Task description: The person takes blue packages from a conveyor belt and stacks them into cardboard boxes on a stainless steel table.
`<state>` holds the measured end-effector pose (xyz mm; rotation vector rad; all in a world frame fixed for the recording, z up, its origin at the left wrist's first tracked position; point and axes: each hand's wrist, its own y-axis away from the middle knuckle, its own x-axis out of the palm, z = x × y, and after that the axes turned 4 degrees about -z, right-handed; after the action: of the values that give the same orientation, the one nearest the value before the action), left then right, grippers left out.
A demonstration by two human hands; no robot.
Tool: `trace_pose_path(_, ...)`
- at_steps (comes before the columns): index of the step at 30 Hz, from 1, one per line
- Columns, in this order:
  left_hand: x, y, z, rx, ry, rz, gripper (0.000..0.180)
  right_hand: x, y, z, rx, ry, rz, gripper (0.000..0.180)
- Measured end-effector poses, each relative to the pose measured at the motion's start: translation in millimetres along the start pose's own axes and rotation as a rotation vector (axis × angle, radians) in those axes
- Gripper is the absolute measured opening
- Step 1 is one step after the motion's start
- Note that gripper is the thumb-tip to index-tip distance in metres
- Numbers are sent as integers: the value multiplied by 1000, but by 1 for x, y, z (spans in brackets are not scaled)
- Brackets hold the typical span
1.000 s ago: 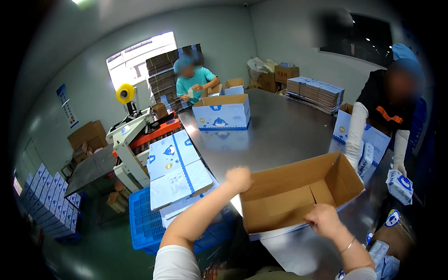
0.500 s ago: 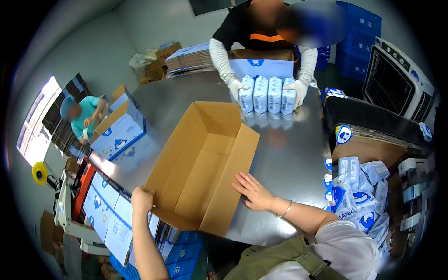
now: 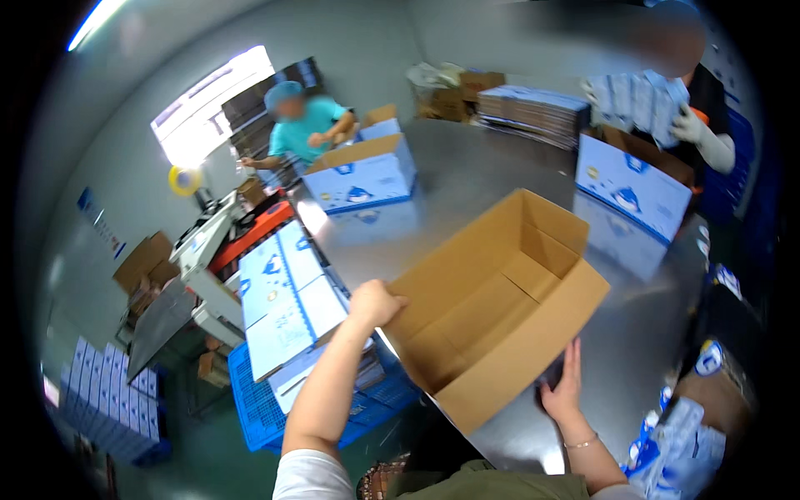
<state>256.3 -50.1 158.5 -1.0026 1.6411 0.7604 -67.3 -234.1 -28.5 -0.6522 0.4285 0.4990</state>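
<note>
An open-topped cardboard box [image 3: 467,312], brown inside, stands on the metal table in front of me, and I see nothing in it. My left hand [image 3: 377,303] grips its left near edge, fingers closed over the rim. Beside the box's right wall is my right hand [image 3: 566,390], its fingers stretched out; whether the fingertips press on the wall is hard to tell. At the near left, flattened blue-and-white cartons [image 3: 283,296] lie stacked next to my left forearm.
Across the metal table [image 3: 467,162], a gloved person lifts several pale blue packs [image 3: 637,104] over a printed box [image 3: 629,187]. Another person works behind a printed box [image 3: 362,173] at far left. Folded cartons [image 3: 533,112] lie behind; a blue crate [image 3: 250,408] stands below; bagged packs [image 3: 679,450] sit right.
My view has swung left, so the scene sits further right. The gloved person has raised the packs from the table to above the box. My left hand still holds the box's edge.
</note>
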Motion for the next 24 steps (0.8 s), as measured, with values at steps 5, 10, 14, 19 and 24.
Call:
trace_pose_path(5,-2,6,7,2,22,-25,50,1,-1,-2,63,-66,4,92)
trace_pose_path(10,-3,2,7,69,16,-42,47,-2,-5,5,111,-38,35,79)
trace_pose_path(14,15,-14,15,97,185,-26,47,5,-7,-13,109,-92,-13,61)
trace_pose_path(19,1,6,6,117,308,-70,37,12,-4,-22,-36,-20,-17,57)
trace_pose_path(24,25,-15,29,171,378,-57,34,2,-1,-22,-65,10,-29,55)
